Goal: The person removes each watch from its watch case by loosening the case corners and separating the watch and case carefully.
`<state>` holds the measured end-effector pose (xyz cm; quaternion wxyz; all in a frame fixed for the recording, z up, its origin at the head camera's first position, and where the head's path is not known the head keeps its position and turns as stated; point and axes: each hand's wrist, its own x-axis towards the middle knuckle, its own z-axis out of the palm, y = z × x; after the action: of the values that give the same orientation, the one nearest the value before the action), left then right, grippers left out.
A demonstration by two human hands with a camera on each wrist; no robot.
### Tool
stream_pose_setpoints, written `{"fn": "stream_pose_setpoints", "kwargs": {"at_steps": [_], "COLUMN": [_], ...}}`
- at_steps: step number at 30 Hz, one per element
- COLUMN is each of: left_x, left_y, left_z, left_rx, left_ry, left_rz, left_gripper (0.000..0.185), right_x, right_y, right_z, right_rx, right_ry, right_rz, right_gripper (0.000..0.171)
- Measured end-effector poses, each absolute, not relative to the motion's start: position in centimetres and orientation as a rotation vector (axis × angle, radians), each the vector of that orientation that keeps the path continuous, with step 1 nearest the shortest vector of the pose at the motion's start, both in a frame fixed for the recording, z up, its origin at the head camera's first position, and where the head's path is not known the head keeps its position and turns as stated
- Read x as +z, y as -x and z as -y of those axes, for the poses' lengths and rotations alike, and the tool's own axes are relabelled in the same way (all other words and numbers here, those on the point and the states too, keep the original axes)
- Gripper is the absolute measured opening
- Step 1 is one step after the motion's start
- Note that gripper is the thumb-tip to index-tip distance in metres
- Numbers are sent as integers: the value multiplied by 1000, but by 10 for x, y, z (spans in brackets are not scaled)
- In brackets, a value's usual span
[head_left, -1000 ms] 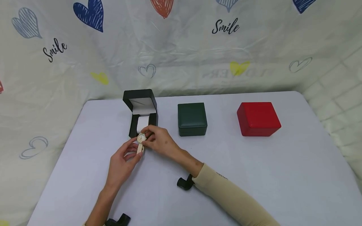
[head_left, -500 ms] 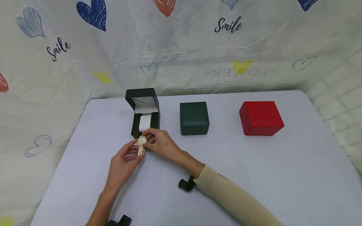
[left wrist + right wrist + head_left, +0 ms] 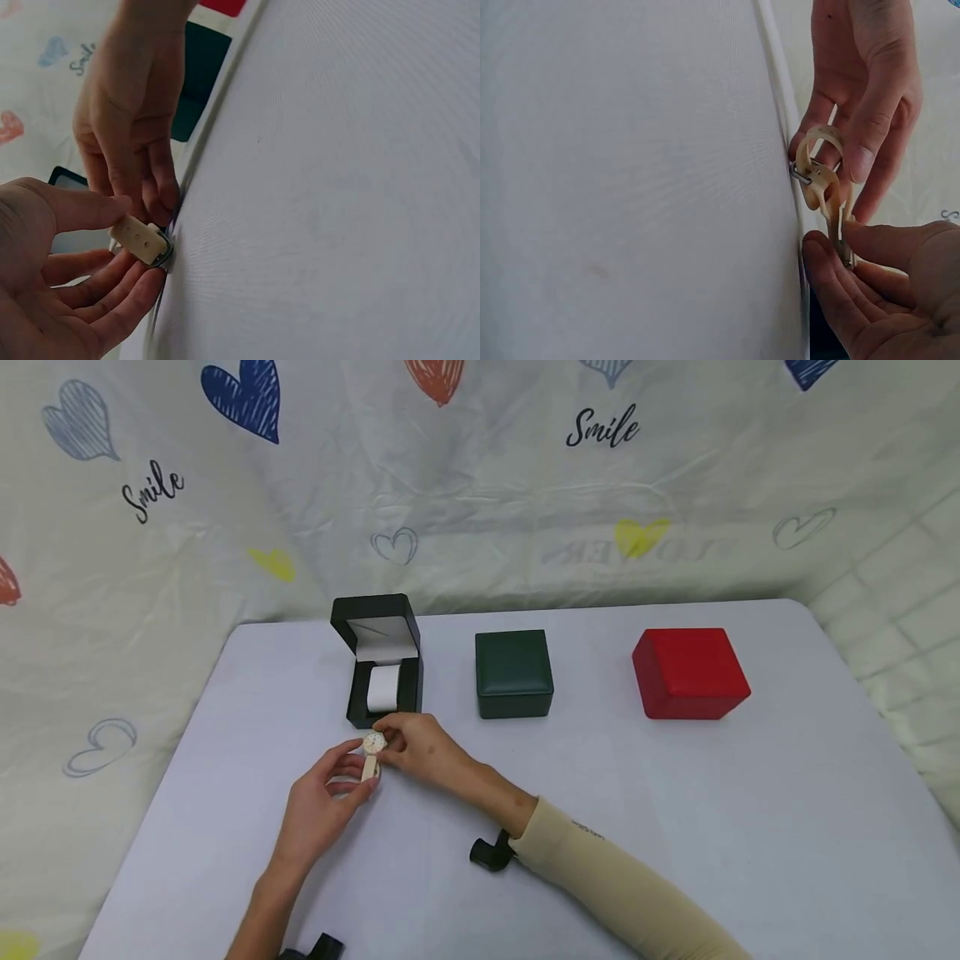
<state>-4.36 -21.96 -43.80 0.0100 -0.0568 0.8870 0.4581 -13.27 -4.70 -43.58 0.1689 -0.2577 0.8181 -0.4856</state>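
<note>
A small wristwatch (image 3: 373, 743) with a pale round dial and a cream strap is held between both hands, just in front of an opened black watch box (image 3: 351, 702). The left hand (image 3: 318, 806) holds the strap's lower part from the left. From the right, the right hand (image 3: 427, 747) pinches the watch near its dial. In the left wrist view the holed strap end (image 3: 139, 238) and metal buckle show beside the left thumb. The right wrist view shows the strap (image 3: 825, 184) looped through its buckle. Inside the box sits a white cushion (image 3: 383, 689).
A closed dark green box (image 3: 514, 672) stands right of the black one, and a closed red box (image 3: 693, 672) farther right. All are on a white-covered table (image 3: 637, 827). Behind hangs a pale sheet (image 3: 480, 468) printed with hearts and words.
Both hands have drawn the watch slightly toward the person, away from the black box, whose front edge and cushion now show more fully. The grips look alike throughout; the head view has shifted slightly.
</note>
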Motion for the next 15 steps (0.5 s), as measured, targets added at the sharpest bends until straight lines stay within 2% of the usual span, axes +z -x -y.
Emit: {"fn": "stream_pose_setpoints", "kwargs": {"at_steps": [15], "left_x": [-434], "left_y": [42], "left_z": [222], "left_rx": [1244], "left_ry": [204], "left_rz": [-2782], "left_gripper": [58], "right_x": [-434], "right_y": [126], "right_z": [49], "right_rx": [-1127], "right_ry": [785], "right_rz": [-2472], "right_gripper": [38]}}
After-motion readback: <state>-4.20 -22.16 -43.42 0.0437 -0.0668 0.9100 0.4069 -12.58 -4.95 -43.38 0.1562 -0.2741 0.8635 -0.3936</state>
